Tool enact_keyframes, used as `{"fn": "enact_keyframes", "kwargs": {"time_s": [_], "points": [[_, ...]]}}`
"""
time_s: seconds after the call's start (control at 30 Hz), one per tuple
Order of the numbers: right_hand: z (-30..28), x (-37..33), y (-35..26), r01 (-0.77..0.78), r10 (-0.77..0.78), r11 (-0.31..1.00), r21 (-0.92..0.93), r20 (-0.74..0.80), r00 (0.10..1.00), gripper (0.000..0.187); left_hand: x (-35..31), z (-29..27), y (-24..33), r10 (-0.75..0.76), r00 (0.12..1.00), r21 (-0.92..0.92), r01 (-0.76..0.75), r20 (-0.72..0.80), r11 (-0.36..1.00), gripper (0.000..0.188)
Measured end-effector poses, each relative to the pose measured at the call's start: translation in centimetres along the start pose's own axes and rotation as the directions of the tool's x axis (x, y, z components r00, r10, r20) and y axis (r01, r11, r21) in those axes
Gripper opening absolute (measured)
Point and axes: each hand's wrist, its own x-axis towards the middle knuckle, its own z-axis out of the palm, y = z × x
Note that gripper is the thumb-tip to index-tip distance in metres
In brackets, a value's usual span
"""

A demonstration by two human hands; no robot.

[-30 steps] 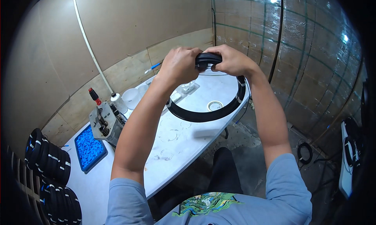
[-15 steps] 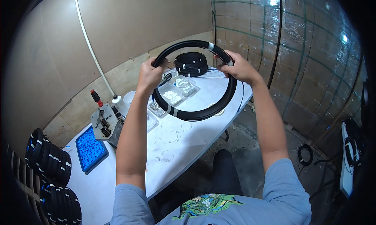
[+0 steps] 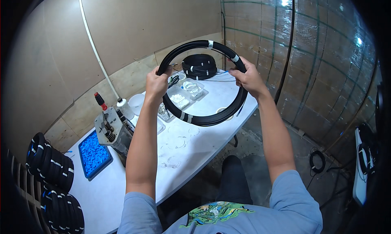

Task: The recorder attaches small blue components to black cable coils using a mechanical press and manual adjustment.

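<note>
A coil of black cable (image 3: 207, 121), bound with several pieces of white tape, is held up above the table in both hands. My left hand (image 3: 157, 84) is closed round its left side. On the upper right side, my right hand (image 3: 247, 76) grips the same coil, with the thumb on the inner side. Through the ring I see part of a stack of black cable coils (image 3: 199, 67) on the table's far end. A clear tray of small white pieces (image 3: 178, 100) also shows through the ring.
On the white table (image 3: 179, 152) stand a blue tray of small blue pieces (image 3: 94, 154), a metal hand press (image 3: 112, 130) with a red-tipped lever, and a white bottle (image 3: 124, 108). More taped coils (image 3: 51, 165) sit at the left. Wrapped cartons (image 3: 260, 42) line the right side.
The coil has turned a little in my hands: its white tape marks have shifted clockwise along the ring. Both hands still hold it at about the same height.
</note>
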Motion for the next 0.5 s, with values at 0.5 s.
{"fn": "enact_keyframes", "kwargs": {"time_s": [0.5], "points": [[2.7, -3.4, 1.3, 0.019, 0.039, 0.989, 0.149, -0.378, 0.925, 0.020, 0.5, 3.4, -1.8, 0.448, 0.870, 0.642, -0.225, -0.205, 0.733, 0.080]]}}
